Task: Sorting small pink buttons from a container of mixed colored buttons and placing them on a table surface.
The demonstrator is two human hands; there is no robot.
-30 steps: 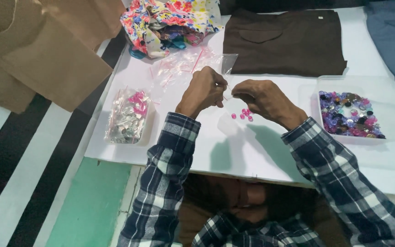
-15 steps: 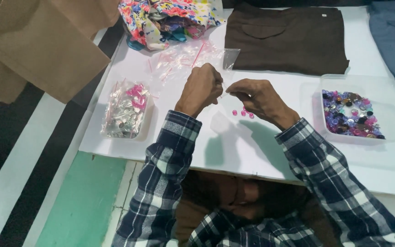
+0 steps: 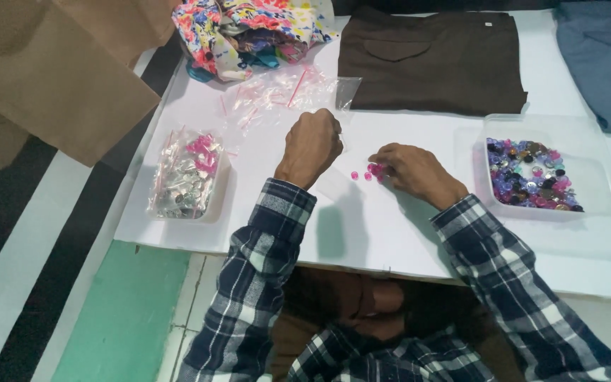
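Observation:
My left hand [image 3: 312, 145] is closed in a fist above the white tabletop [image 3: 383, 237], pinching a small clear plastic bag [image 3: 330, 185] that hangs below it. To its right, my right hand [image 3: 411, 170] rests on the table with its fingertips pinched on a small cluster of pink buttons [image 3: 359, 175]. The two hands are a short gap apart. Both arms wear blue plaid sleeves.
A clear tray [image 3: 602, 177] of mixed coloured buttons stands at the right. A clear container [image 3: 217, 205] of filled little bags stands at the left, with loose empty bags [image 3: 277, 95] behind my hands. Brown garment [image 3: 433, 60], floral cloth [image 3: 249, 32], blue garment [image 3: 602, 56] and brown paper [image 3: 58, 78] lie around.
My right hand has dropped away from my left hand down to the pink buttons on the table. My left hand has stayed about where it was.

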